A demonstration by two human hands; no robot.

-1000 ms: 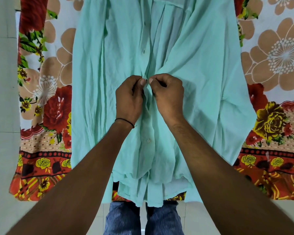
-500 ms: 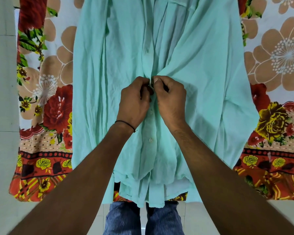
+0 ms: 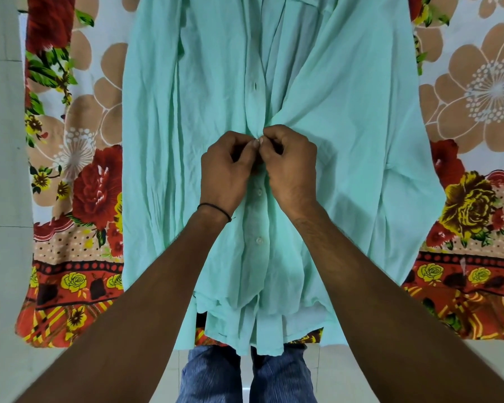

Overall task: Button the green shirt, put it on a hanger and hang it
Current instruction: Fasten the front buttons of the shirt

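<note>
Thumbs that stood slightly apart a second ago now meet tip to tip at the middle of the green shirt (image 3: 346, 135). It lies spread flat on a floral sheet (image 3: 79, 170), with its hem nearest the person. The left hand (image 3: 226, 173) and right hand (image 3: 293, 167) sit side by side on the shirt's front strip. The fingers of both are curled, and each thumb and forefinger pinch the cloth, which gathers into folds toward them. Whether a button is through its hole there cannot be told. Two fastened buttons (image 3: 259, 240) show on the shirt between the hands and the hem. An open buttonhole (image 3: 255, 85) lies beyond the hands. A black wristband (image 3: 214, 209) circles the left wrist.
</note>
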